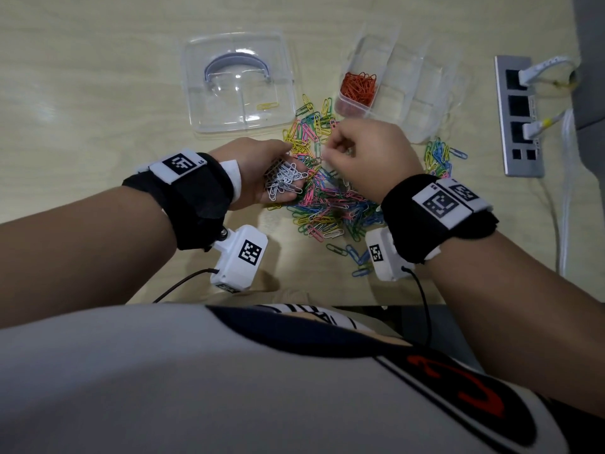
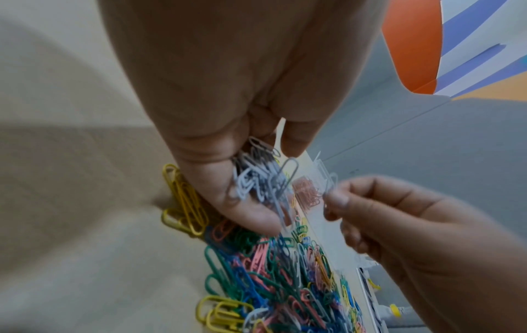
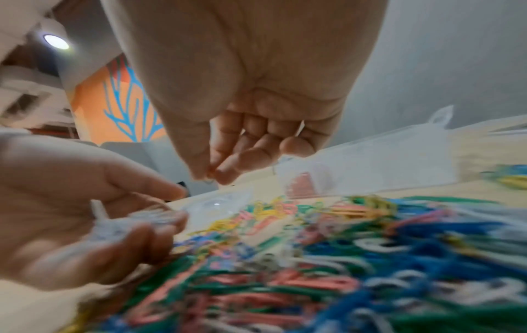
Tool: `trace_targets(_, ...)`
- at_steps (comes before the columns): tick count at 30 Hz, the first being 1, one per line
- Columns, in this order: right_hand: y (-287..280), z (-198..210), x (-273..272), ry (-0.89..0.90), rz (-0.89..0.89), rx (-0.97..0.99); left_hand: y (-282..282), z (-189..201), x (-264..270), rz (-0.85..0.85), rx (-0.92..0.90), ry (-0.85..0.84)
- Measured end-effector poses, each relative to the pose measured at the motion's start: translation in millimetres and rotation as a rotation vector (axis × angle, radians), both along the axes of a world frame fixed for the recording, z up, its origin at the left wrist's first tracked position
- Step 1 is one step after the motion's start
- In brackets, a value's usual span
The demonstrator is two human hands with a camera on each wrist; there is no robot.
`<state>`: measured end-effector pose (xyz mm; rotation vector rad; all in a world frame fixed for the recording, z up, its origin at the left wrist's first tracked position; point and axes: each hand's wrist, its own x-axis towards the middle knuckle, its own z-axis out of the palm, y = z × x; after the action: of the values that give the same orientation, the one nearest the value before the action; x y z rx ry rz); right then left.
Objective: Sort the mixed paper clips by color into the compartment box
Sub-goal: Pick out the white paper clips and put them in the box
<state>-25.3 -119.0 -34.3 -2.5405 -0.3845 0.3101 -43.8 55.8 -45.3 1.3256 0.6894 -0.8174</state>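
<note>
Our left hand (image 1: pixel 258 172) cups a bunch of white clips (image 1: pixel 284 181) at frame centre. Our right hand (image 1: pixel 370 155), just right of it, pinches one white clip (image 2: pixel 328 187). The box (image 1: pixel 422 90) lies upper right, nearer that hand.

Looks like an office: pale wood desk (image 1: pixel 98 77) with a recessed socket panel (image 1: pixel 519 116), grey partition (image 2: pixel 427 146), orange-and-blue wall mural (image 3: pixel 125 108), recessed ceiling light (image 3: pixel 56 42).
</note>
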Motion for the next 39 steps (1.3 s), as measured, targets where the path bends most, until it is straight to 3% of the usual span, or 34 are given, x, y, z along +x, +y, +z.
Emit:
trace_targets(3,20.7,5.1,-10.2,0.075,0.104,0.066,-4.4,3.7,0.0,0.054,-0.004,-0.004)
trace_targets(6,26.4,4.1,-4.5,0.042,0.032,0.098,-3.5,5.7,-0.1,0.054,-0.028,-0.009)
trace_targets(9,20.3,-1.9,4.5,-0.034,0.099,-0.144,3.6,4.7,-0.1,0.051,-0.033,0.024)
trace_targets(12,18.0,-12.3,0.2,0.089,0.248,-0.368,9.7,5.5,0.9,0.06,-0.013,0.034)
trace_targets(20,11.9,-18.1,10.8,0.005,0.094,-0.191,18.7,5.2,4.1,0.061,0.001,0.032)
trace_targets(25,1.2,-8.6,23.1,-0.017,0.018,-0.315,18.6,4.0,3.7,0.06,0.011,0.023)
trace_targets(32,2.0,-19.6,25.6,0.025,-0.094,-0.316,19.4,3.6,4.0,0.068,0.023,0.024)
trace_targets(39,-0.4,-25.8,22.0,-0.01,-0.032,-0.388,16.2,2.9,3.6,0.046,0.043,0.03)
